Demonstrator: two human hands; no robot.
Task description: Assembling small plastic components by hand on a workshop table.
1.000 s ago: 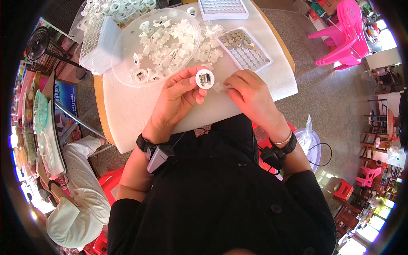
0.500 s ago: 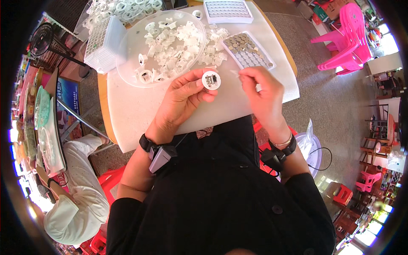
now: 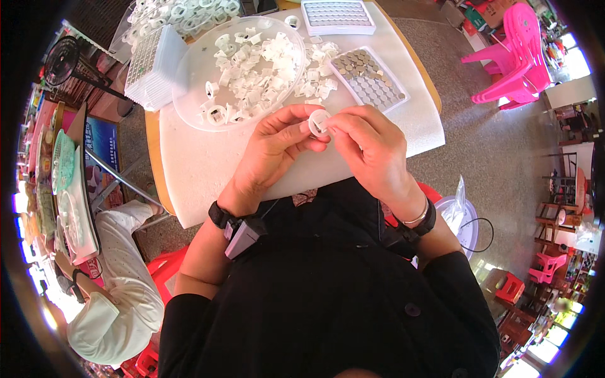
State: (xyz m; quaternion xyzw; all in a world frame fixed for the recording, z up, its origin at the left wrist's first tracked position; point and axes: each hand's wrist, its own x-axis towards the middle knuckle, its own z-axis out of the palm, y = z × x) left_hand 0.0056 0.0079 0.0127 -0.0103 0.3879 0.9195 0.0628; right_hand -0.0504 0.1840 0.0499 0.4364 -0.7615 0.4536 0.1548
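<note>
Both hands were close together in the head view, over the near part of the table. The left hand (image 3: 268,151) had its thumb and fingers clamped on a round white plastic housing (image 3: 319,121), its round face turned toward the camera. The right hand (image 3: 376,151) had thumb and forefinger at the housing's right side; whether they also pinched a small part, I could not tell.

The housing looked light and stiff, probably smooth enough to twist under a loose pinch. Its outer rim seemed the best hold, with light pressure, since any thin inner parts could bend or snap.

A white foam sheet (image 3: 195,173) covered most of the table (image 3: 153,154), likely soft enough to cushion a drop. On it lay a clear round tray (image 3: 178,94) heaped with white plastic pieces (image 3: 277,63), some of them loose beside its rim. A white tray with round wells (image 3: 404,98), part filled with coin-shaped metal discs (image 3: 356,61), sat to the right; a stack of pale trays (image 3: 151,82) stood to the left.

Beyond were a speckled floor (image 3: 441,120), stacked pink plastic chairs (image 3: 520,57), a black fan (image 3: 61,60) and a seated co-worker in white (image 3: 123,315).
</note>
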